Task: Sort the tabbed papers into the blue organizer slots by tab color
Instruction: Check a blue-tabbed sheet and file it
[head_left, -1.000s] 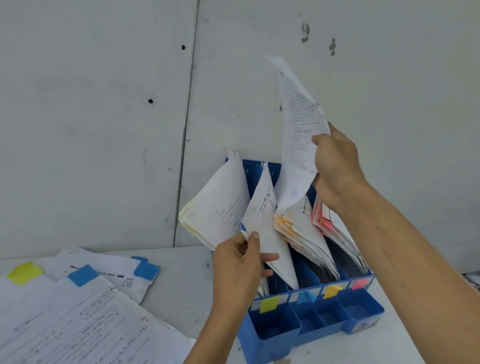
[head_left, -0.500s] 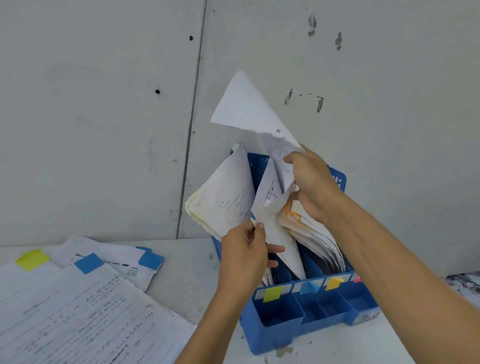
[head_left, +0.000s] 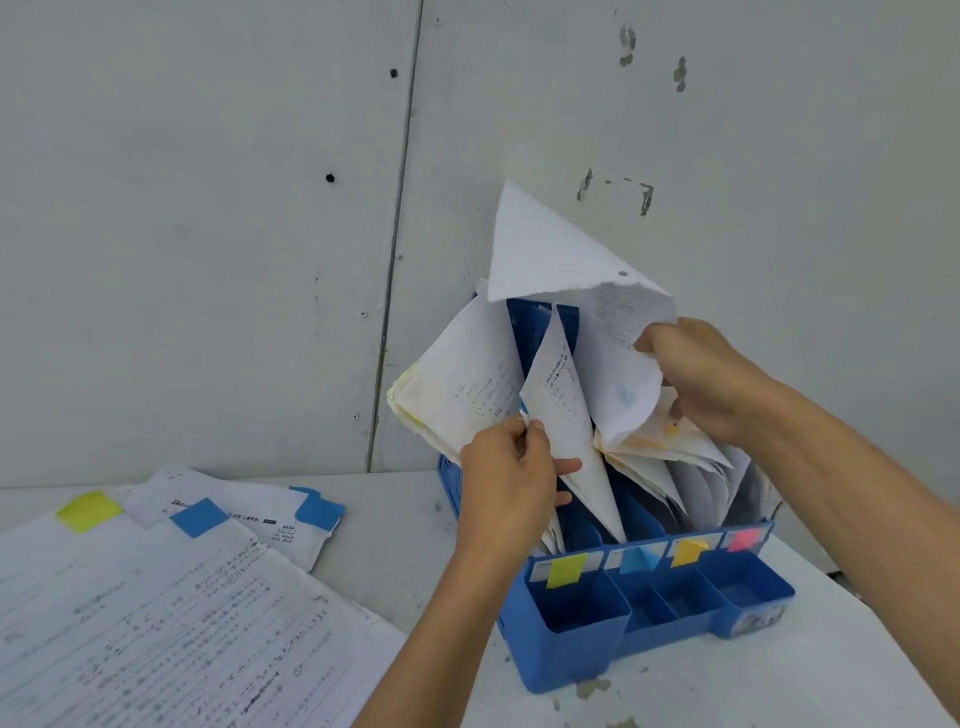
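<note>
Mid-insert step. Right grip clamped on sheet, whose top flops over and whose lower end is entering the organizer, probably the blue slot. Left grip pinches a filed sheet aside. Next: push straight down, release. More papers lie on the bench.

Your right hand grips a folded sheet above the blue organizer; your left hand pinches a filed paper.
</note>
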